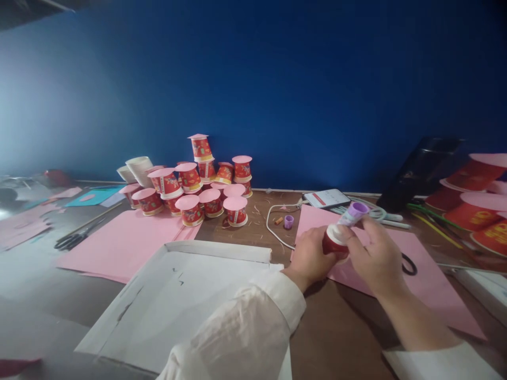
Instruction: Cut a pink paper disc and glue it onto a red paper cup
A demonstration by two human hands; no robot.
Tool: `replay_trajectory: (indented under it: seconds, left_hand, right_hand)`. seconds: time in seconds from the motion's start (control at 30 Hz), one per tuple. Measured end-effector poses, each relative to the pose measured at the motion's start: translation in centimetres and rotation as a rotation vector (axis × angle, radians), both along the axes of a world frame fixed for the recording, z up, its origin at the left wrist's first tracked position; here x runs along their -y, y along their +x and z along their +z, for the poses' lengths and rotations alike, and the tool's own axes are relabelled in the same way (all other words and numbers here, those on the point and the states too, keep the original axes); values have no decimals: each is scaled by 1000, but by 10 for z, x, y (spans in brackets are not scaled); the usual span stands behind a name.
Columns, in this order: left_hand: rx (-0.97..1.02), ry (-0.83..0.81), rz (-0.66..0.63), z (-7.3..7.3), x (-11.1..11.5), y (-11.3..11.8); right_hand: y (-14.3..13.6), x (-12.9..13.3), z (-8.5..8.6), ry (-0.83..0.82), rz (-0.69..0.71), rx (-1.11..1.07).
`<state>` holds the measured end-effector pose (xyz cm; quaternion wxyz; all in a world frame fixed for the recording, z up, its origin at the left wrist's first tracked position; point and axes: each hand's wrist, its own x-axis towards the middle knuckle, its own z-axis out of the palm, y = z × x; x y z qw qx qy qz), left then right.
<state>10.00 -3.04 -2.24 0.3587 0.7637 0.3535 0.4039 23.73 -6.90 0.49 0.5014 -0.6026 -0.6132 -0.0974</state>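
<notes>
My left hand is wrapped round a red paper cup, its pale base turned up. In my right hand is a purple and white glue stick, tilted, one end at the cup's pale base. Both hands are over the pink paper on the right. A small purple cap stands on the table to the left of the hands. Much of the cup is hidden by my fingers.
Red cups with pink discs are stacked at the back left. A white tray lies in front of them. Behind the hands are a phone and white cable. More red cups stand at the far right.
</notes>
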Motion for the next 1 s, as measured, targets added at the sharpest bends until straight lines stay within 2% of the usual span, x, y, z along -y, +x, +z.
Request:
replay_trajectory:
  seconds: [0.13,0.3,0.4,0.67,1.0]
  left_hand:
    - [8,23,44,2,3,1]
    - [-66,57,230,2,5,2]
    - [-109,50,299,2,5,2]
    - [-182,96,332,5,8,1]
    - [-291,281,359,2,12,4]
  right_hand:
    - [0,5,0,26,-13,-88]
    - [-3,14,0,109,1,-98]
    - [-3,16,0,122,25,-104]
    - [-4,17,5,187,45,94]
    - [-1,8,3,301,68,186]
